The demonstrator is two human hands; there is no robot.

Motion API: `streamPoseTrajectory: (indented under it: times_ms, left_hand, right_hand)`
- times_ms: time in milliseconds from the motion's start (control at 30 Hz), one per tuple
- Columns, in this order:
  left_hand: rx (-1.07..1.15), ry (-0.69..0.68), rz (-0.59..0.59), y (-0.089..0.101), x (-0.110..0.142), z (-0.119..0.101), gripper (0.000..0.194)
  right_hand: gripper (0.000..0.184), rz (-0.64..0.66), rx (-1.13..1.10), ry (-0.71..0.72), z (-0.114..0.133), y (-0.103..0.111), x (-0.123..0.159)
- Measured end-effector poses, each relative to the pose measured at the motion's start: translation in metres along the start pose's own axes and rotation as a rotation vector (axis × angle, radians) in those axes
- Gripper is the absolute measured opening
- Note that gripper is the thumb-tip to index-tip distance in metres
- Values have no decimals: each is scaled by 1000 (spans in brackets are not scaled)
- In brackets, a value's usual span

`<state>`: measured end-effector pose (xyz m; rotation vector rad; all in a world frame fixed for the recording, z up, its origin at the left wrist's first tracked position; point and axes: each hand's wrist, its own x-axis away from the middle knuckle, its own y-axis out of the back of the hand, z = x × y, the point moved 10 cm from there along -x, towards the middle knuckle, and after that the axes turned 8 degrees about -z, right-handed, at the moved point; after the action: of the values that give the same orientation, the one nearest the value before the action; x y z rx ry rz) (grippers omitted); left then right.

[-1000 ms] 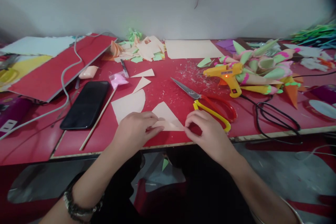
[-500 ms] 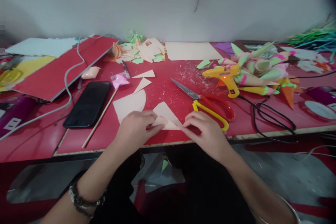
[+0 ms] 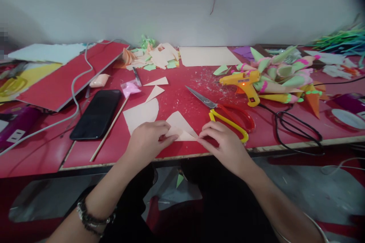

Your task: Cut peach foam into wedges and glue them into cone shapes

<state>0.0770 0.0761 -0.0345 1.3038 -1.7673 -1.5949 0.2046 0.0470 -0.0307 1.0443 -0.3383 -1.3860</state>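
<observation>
Near the front edge of the red table lies a cream piece of paper (image 3: pixel 181 121), its lower part folded over in a narrow flap. My left hand (image 3: pixel 149 138) pinches this paper at its left side between thumb and fingers. At the right corner, my right hand (image 3: pixel 224 144) pinches the pointed tip with thumb and index finger. A second cream paper piece (image 3: pixel 141 114) with a curved edge lies flat just beyond my left hand. Scissors (image 3: pixel 219 112) with red and yellow handles rest beyond my right hand, blades pointing away to the left.
A yellow glue gun (image 3: pixel 243 85) with a lit light stands before a heap of paper cones (image 3: pixel 281 72); its black cord (image 3: pixel 298 131) coils at right. A phone (image 3: pixel 97 114) and a thin stick (image 3: pixel 110 129) lie at left. Paper scraps (image 3: pixel 162 56) pile up at the back.
The view has shifted very slightly. Both hands stay at the same places on the folded paper, and the flap looks slightly flatter.
</observation>
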Motion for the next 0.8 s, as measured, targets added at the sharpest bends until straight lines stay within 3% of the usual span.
streamPoseTrajectory:
  times_ms: [367,800]
  left_hand:
    - [-44,7,-40,1,1,-1,34]
    - [6,12,-58,3,0,0,36]
  right_hand:
    - [13,8,62,-80,-5,-3,-2]
    - [14,-24,-11,-78,-3,1,-2]
